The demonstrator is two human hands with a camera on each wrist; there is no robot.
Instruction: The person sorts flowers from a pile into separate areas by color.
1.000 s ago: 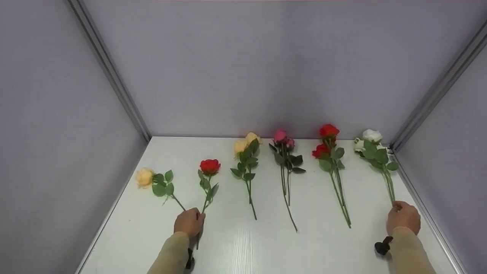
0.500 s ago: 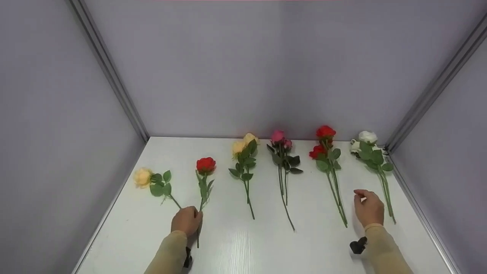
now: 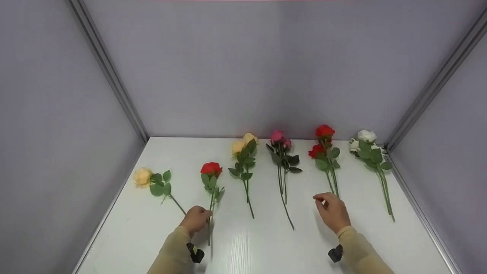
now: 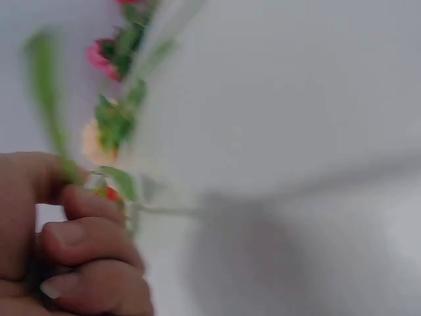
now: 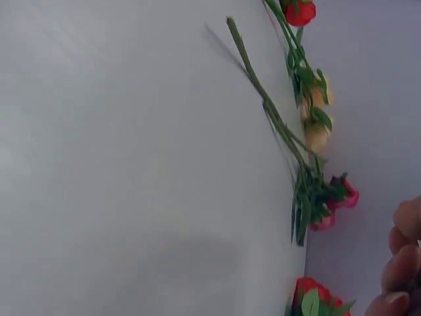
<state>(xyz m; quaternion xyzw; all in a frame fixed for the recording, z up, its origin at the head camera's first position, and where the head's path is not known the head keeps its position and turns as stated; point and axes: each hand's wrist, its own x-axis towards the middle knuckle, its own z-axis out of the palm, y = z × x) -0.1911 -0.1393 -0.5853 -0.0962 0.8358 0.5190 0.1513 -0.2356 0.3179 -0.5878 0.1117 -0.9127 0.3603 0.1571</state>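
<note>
In the head view my left hand (image 3: 196,219) pinches the stem of a single red rose (image 3: 211,169), whose bloom points away from me. The left wrist view shows the green stem (image 4: 46,99) blurred between thumb and fingers (image 4: 92,240), with a shadow on the tabletop below. A single yellow rose (image 3: 143,177) lies to the left, its stem end hidden behind that hand. My right hand (image 3: 331,211) hovers with loosely bent fingers and holds nothing. It covers the lower stems of a red rose pair (image 3: 325,131); in the right wrist view only its fingertips (image 5: 402,263) show.
Along the back of the white table (image 3: 262,251) lie yellow roses (image 3: 238,147), dark pink roses (image 3: 277,136) and, far right, white roses (image 3: 367,136). Grey panels (image 3: 243,68) stand behind and at both sides.
My right hand has let go of the white roses' stems and moved left, over the red pair's stems. My left hand has shifted slightly right with the red rose, which has turned.
</note>
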